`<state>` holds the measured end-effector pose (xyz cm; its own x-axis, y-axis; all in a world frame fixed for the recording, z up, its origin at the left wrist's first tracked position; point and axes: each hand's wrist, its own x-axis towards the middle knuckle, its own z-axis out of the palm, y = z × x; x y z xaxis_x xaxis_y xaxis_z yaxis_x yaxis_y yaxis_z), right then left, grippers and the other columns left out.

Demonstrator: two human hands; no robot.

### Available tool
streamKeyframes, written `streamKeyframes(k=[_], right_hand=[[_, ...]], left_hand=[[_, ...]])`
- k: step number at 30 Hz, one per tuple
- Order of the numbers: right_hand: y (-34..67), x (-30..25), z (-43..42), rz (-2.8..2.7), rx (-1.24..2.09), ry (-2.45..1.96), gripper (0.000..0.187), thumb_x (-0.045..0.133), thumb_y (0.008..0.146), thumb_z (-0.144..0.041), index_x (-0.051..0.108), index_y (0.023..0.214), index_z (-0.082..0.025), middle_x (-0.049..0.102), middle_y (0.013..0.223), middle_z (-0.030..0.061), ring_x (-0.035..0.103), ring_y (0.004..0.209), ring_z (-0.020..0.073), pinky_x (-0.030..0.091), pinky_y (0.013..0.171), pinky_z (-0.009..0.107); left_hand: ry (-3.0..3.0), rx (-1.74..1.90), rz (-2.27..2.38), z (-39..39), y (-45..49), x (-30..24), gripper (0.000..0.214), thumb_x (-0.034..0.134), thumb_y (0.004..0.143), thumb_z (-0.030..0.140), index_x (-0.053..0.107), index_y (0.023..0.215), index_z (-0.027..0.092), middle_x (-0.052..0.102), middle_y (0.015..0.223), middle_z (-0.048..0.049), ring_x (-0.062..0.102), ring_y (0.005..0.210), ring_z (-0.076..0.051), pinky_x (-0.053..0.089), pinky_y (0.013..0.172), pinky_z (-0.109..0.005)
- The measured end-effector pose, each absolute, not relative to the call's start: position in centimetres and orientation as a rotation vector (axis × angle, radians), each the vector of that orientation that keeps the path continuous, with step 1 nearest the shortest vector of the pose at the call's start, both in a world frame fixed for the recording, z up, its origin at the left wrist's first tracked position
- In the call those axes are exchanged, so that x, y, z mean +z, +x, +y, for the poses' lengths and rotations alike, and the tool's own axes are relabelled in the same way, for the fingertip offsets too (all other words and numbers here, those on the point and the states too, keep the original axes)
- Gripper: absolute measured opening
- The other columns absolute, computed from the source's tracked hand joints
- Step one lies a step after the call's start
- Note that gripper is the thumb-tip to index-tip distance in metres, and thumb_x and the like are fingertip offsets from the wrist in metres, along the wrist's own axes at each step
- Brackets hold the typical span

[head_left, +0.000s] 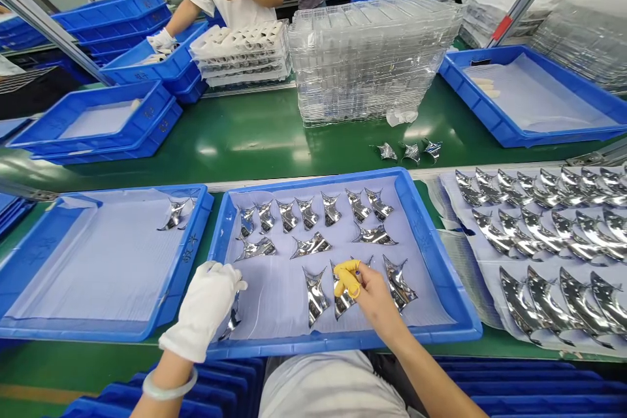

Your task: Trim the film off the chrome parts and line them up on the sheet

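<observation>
Maybe to keep smudges off, the left hand [204, 304] wears a white glove; it is curled right by a shiny metal piece [232, 325]. The right hand [376, 300], in yellow finger covers, bends over another shiny piece [344, 305]. I cannot tell if either pinches. White paper [274, 297] beneath both probably stops scratches. Dark writing [189, 248] on the blue tray [177, 289] left of the glove is unreadable.

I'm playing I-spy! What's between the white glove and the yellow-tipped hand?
In the head view: a shiny piece on pale lining; left hand and right hand each partly hide another.
</observation>
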<state>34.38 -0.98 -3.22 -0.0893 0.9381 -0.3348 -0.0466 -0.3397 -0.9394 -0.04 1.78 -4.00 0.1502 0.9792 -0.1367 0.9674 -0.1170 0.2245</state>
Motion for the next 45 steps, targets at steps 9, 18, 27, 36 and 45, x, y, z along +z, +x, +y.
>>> streamKeyframes(k=[9, 18, 27, 36, 45], right_hand=[[34.4, -3.2, -1.0, -1.002, 1.502, -1.398, 0.036, 0.072, 0.083, -0.051, 0.063, 0.068, -0.020, 0.067, 0.060, 0.0014, 0.050, 0.055, 0.0154, 0.037, 0.057, 0.029], [34.4, -3.7, -1.0, -0.957, 1.430, -1.485, 0.028, 0.077, 0.074, -0.043, 0.069, 0.088, -0.019, 0.053, 0.062, -0.0048, 0.037, 0.052, 0.0116, 0.028, 0.049, 0.025], [33.9, -1.4, -1.5, -0.912, 1.650, -1.268, 0.043, 0.071, 0.082, -0.061, 0.063, 0.080, -0.019, 0.039, 0.053, -0.0092, 0.025, 0.048, 0.0087, 0.021, 0.046, 0.024], [33.4, 2.2, -1.8, -0.639, 1.840, -0.922, 0.042, 0.088, 0.075, -0.048, 0.056, 0.074, -0.020, 0.033, 0.050, -0.0135, 0.016, 0.044, 0.0039, 0.013, 0.043, 0.022], [34.0, 3.5, -2.5, -1.014, 1.425, -1.123, 0.022, 0.070, 0.089, -0.030, 0.062, 0.071, -0.020, 0.041, 0.060, -0.0062, 0.033, 0.055, 0.0105, 0.030, 0.050, 0.023]], left_hand=[[2.228, -0.091, 1.842, 2.6, 5.6, -1.5, 0.030, 0.048, 0.102, 0.031, 0.074, 0.107, 0.017, 0.076, 0.105, -0.0173, 0.069, 0.100, -0.033, 0.044, 0.100, -0.051], [2.087, 0.144, 1.563, 2.6, 16.8, -5.3, 0.014, 0.065, 0.097, 0.026, 0.069, 0.092, 0.015, 0.071, 0.096, -0.0068, 0.068, 0.098, -0.024, 0.049, 0.100, -0.049], [1.670, 0.837, 1.238, 3.3, 14.4, 0.9, 0.026, 0.059, 0.099, 0.043, 0.075, 0.102, 0.023, 0.078, 0.110, -0.0118, 0.073, 0.103, -0.028, 0.056, 0.095, -0.044], [1.112, 1.186, 1.143, 1.3, 16.8, 1.2, 0.035, 0.072, 0.093, 0.046, 0.077, 0.120, 0.024, 0.078, 0.125, -0.0098, 0.073, 0.116, -0.026, 0.055, 0.105, -0.038], [1.145, 1.139, 1.308, 0.4, 17.7, 2.8, 0.069, 0.094, 0.068, 0.034, 0.071, 0.133, 0.028, 0.067, 0.146, -0.0059, 0.055, 0.142, -0.031, 0.047, 0.117, -0.039]])
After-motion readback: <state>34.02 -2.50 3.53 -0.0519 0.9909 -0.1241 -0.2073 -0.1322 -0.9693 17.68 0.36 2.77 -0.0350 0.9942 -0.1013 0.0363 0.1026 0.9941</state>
